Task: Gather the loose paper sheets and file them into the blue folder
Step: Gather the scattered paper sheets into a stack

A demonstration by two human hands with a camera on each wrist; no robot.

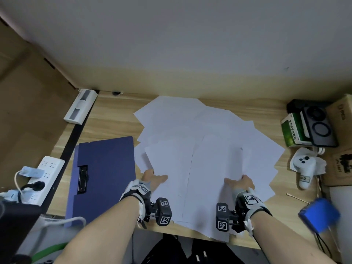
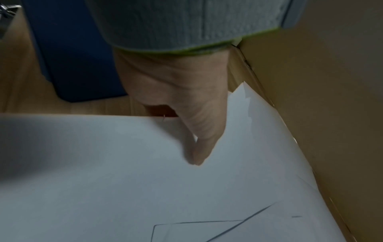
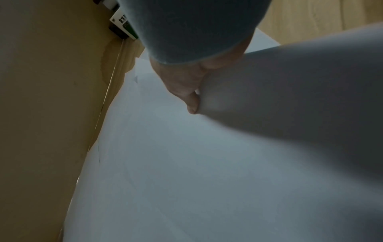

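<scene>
Several loose white paper sheets [image 1: 200,134] lie fanned over the middle of the wooden desk [image 1: 114,119]. To their left the blue folder [image 1: 106,172] lies flat, with a black clip [image 1: 82,179] on it. My left hand [image 1: 155,179] pinches the near left edge of a sheet [image 2: 103,163], thumb [image 2: 200,144] on top and the fingers hidden beneath. My right hand [image 1: 240,182] pinches the edge of another sheet [image 3: 290,98], which curls up beside the thumb [image 3: 191,103]. The blue folder [image 2: 72,57] shows behind my left wrist.
A white power strip [image 1: 44,174] with plugs sits left of the folder and a white box [image 1: 81,105] at the back left. On the right are a green box [image 1: 292,130], a dark phone [image 1: 318,128], a white controller [image 1: 304,168], cardboard boxes [image 1: 342,119] and a blurred blue object [image 1: 320,214].
</scene>
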